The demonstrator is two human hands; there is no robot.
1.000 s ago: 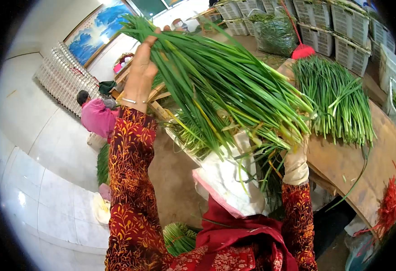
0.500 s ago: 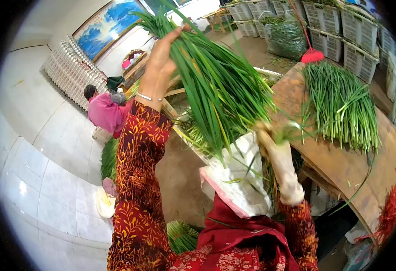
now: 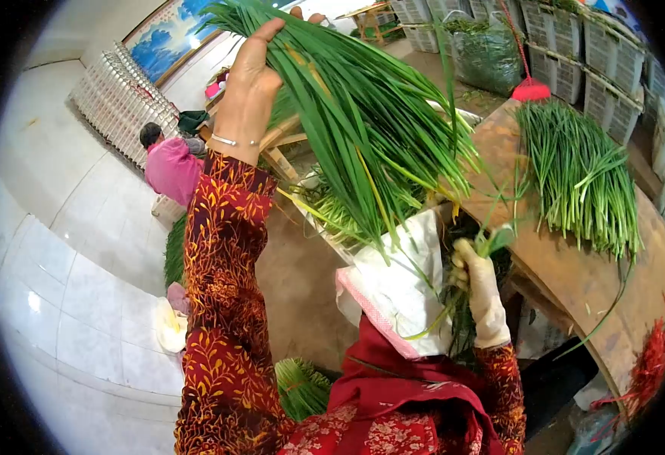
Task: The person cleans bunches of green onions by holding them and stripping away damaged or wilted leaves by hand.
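Observation:
My left hand (image 3: 250, 83), bare with a thin bracelet at the wrist, is closed around a large bundle of garlic chives (image 3: 370, 121). The bundle is raised and slants so that its pale stem ends hang to the right. My right hand (image 3: 478, 280) wears a pale glove and is closed on a few loose chive leaves (image 3: 495, 241), below and apart from the bundle's stem ends. Under the bundle a white sack (image 3: 404, 284) with a pink edge lies over my lap. More cut chives (image 3: 340, 208) lie in the frame behind it.
On my right a brown board (image 3: 492, 144) carries a neat pile of chives (image 3: 579, 178). Red ties (image 3: 658, 341) hang at its edge. Stacked crates (image 3: 560, 68) and a red broom (image 3: 530, 89) stand behind. A person in pink (image 3: 173, 168) sits at the left back.
My left hand has shifted a little up and left with the bundle. My right hand has dropped away from the stem ends, holding a few loose leaves.

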